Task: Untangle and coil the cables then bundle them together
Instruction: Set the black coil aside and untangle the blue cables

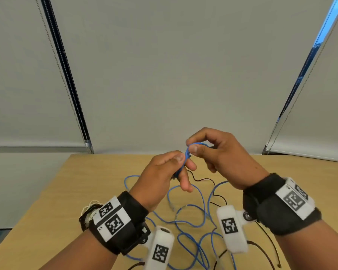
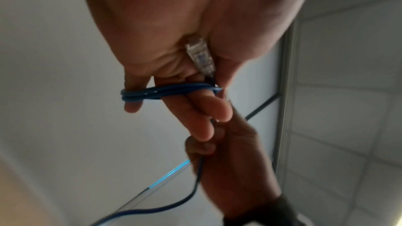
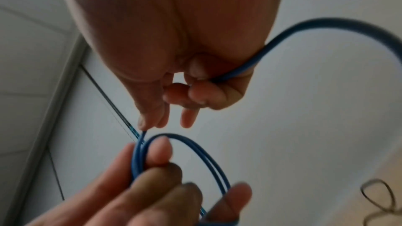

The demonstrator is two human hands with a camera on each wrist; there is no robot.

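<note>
Both hands are raised above the wooden table (image 1: 76, 191). My left hand (image 1: 170, 172) holds a small coil of the blue cable (image 2: 165, 90) looped round its fingers, with the clear plug (image 2: 200, 56) tucked in the palm. Just right of it, my right hand (image 1: 209, 151) pinches the same blue cable (image 1: 195, 144) between thumb and forefinger at the top of the coil. In the right wrist view the blue loops (image 3: 195, 152) ring the left fingers (image 3: 161, 150) while a strand (image 3: 304, 28) trails off the right hand. The loose blue cable (image 1: 191, 221) lies tangled on the table with a thin dark cable (image 1: 209, 180).
Grey roller blinds (image 1: 164, 75) with bead chains hang behind the table's far edge. The table's left edge runs diagonally toward the near left corner. A thin dark cable (image 1: 265, 250) trails to the near right under my right wrist.
</note>
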